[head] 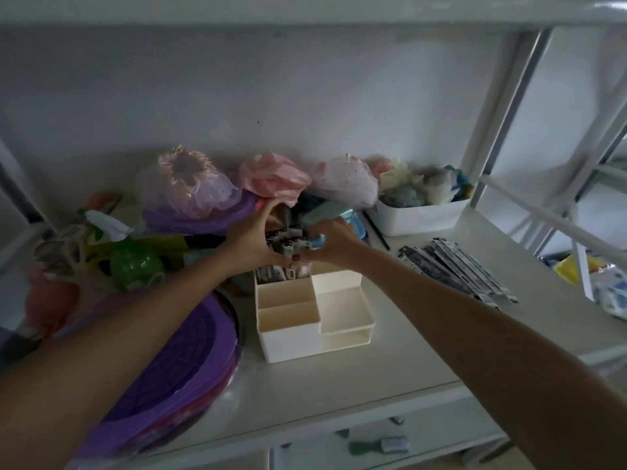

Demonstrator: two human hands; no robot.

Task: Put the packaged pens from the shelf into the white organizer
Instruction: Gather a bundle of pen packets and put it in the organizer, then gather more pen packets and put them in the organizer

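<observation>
Both hands meet above the back left compartment of the white organizer (298, 320). The left hand (252, 239) and the right hand (334, 240) close together around a bundle of packaged pens (288, 240), which stands nearly upright with its lower ends inside that compartment. A second batch of packaged pens (about 6 or more, hard to count) (458, 269) lies flat on the shelf (339, 395) to the right, long axes running from back left to front right. A purple basket (176, 368) sits just left of the organizer, a green spray bottle (132, 256) behind it. A white bin (420, 215) of fabric flowers stands at the back right, against the pale wall.
</observation>
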